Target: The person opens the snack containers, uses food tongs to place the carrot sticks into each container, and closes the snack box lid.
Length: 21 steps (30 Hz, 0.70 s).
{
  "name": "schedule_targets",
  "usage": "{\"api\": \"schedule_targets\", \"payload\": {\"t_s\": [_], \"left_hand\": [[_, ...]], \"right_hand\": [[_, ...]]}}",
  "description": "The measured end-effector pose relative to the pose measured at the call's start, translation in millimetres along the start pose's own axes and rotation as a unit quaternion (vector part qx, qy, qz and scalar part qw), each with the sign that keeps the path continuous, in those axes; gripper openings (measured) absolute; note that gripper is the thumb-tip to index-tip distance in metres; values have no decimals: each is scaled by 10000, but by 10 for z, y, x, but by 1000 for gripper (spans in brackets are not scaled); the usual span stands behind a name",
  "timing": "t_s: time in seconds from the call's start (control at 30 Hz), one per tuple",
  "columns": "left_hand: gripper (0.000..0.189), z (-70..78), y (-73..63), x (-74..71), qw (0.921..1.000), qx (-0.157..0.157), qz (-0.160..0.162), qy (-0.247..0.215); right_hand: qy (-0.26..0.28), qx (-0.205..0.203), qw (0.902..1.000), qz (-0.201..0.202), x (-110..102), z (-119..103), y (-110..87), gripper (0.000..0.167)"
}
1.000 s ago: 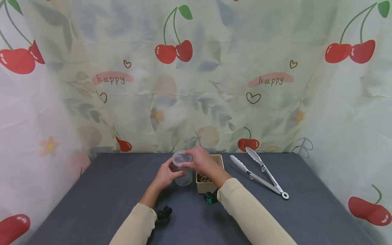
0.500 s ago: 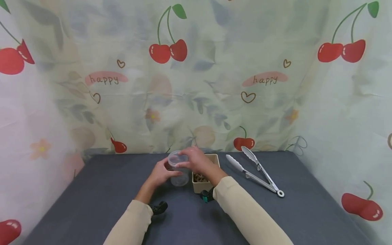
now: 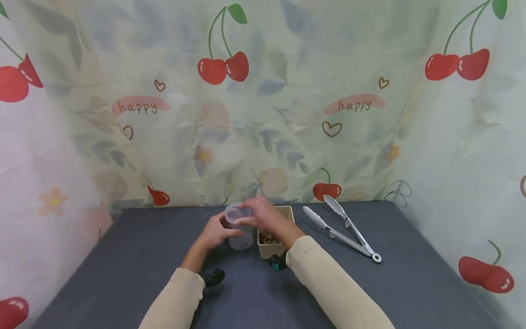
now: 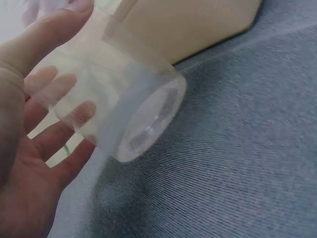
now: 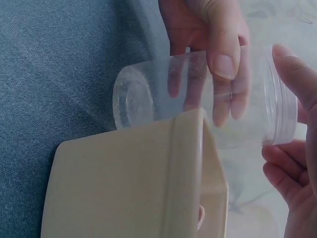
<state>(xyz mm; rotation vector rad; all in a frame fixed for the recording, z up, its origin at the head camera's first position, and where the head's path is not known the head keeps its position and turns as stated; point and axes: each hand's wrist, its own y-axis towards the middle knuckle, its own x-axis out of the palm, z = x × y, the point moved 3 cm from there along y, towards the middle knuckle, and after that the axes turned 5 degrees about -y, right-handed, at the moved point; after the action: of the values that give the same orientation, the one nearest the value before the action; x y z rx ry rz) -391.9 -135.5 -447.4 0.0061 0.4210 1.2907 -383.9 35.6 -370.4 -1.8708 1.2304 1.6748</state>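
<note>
Clear plastic forms the jar (image 3: pixel 241 241), held roughly upright in the back half of the counter (image 3: pixel 135 260), a little left of midway between its side edges. Whether its base bears on the counter or hangs just above, I cannot tell. On its top sits the lid (image 3: pixel 236 211).

The left hand (image 3: pixel 215 234) wraps the jar's wall, thumb on one side and fingers spread round the other. The right hand (image 3: pixel 265 214) has thumb and fingers clamped on opposite sides of the lid.

The step looks to be working the lid; which way it turns does not show. To do it well, let the left hand only steady: thin plastic like this probably gives under a hard squeeze, and a bent rim would make the lid bind. The right fingers should bear evenly round the edge, turning flat without tipping, with the base set firmly on the counter.

Just right of the jar is the beige box (image 3: pixel 271 252), brown pieces (image 3: pixel 267 238) inside. The right forearm crosses over it, so the wrist camera (image 3: pixel 278 262) could knock its wall; a raised wrist would help.

Farther out, the tongs (image 3: pixel 349 241) lie spread, tips toward the counter's back edge, clear of this work.
</note>
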Motion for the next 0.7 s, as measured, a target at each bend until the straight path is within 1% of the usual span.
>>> {"api": "schedule_targets", "payload": {"t_s": [0.1, 0.2, 0.37, 0.53, 0.63, 0.7], "left_hand": [[56, -3, -12, 0, 9995, 87, 137, 263], [57, -7, -18, 11, 9985, 135, 290, 449], [61, 11, -35, 37, 9973, 118, 504, 523], [65, 10, -46, 64, 9946, 130, 658, 786], [66, 12, -47, 74, 9949, 141, 674, 735], [65, 13, -48, 69, 9961, 67, 652, 588]], "right_hand": [[-115, 116, 9999, 44, 11, -35, 12, 49], [-266, 335, 9991, 19, 17, -84, 27, 51], [-425, 683, 9968, 25, 22, -157, 47, 57], [-634, 811, 9946, 140, 53, -193, 50, 59], [-732, 812, 9938, 207, 62, -194, 47, 57], [-708, 780, 9942, 222, 64, -193, 44, 56]]}}
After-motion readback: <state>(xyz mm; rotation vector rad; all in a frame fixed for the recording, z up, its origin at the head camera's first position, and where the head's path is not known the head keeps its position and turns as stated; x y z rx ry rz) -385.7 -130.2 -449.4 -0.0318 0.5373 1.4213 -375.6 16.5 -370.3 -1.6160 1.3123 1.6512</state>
